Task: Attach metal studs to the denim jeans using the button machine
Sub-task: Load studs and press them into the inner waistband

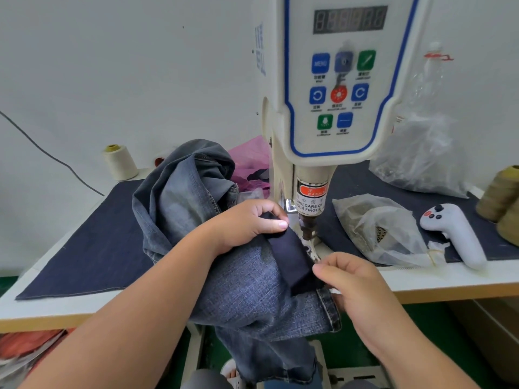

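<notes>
The jeans (pixel 252 290) are draped over the desk (pixel 421 279) edge, a dark strip (pixel 292 254) running from the left hand (pixel 247 226), fingers pinched on it, to the right hand (pixel 356 287), also gripping, with the button machine (pixel 309 220) plunger just beyond both.

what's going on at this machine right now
A person is lining up a pair of denim jeans under the head of a button machine. The left hand pinches a dark fabric strip on the jeans close to the punch, and the right hand holds the strip's near end. A clear bag lies to the right.
</notes>
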The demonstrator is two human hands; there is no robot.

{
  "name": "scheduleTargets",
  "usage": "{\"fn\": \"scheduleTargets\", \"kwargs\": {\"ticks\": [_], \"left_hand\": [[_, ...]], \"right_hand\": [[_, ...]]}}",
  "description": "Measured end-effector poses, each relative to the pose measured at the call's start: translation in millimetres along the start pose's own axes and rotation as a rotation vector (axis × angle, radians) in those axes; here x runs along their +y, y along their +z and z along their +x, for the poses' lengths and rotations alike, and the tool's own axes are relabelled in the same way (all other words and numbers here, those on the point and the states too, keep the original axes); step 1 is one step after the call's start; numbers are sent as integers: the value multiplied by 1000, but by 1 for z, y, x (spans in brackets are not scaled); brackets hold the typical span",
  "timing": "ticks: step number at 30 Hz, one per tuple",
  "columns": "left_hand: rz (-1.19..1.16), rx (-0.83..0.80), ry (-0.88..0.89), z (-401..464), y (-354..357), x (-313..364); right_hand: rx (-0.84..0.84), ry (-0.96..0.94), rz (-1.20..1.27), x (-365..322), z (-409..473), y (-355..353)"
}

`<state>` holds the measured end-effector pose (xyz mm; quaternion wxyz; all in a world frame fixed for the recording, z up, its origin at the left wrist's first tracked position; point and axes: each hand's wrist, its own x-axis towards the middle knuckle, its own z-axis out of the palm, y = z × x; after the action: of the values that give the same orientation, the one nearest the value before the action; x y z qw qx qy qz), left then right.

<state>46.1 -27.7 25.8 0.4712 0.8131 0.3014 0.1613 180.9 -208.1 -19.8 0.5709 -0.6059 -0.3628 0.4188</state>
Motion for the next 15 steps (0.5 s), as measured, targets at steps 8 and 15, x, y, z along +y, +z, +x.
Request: {"fn": "scheduleTargets", "kwargs": {"ticks": [8, 15], "left_hand": [[66, -31, -3, 1, 0, 1], [65, -60, -11, 0, 1, 1]], "right_hand": [[151, 131, 68, 28, -9, 15], [132, 119, 102, 33, -13, 14]]}}
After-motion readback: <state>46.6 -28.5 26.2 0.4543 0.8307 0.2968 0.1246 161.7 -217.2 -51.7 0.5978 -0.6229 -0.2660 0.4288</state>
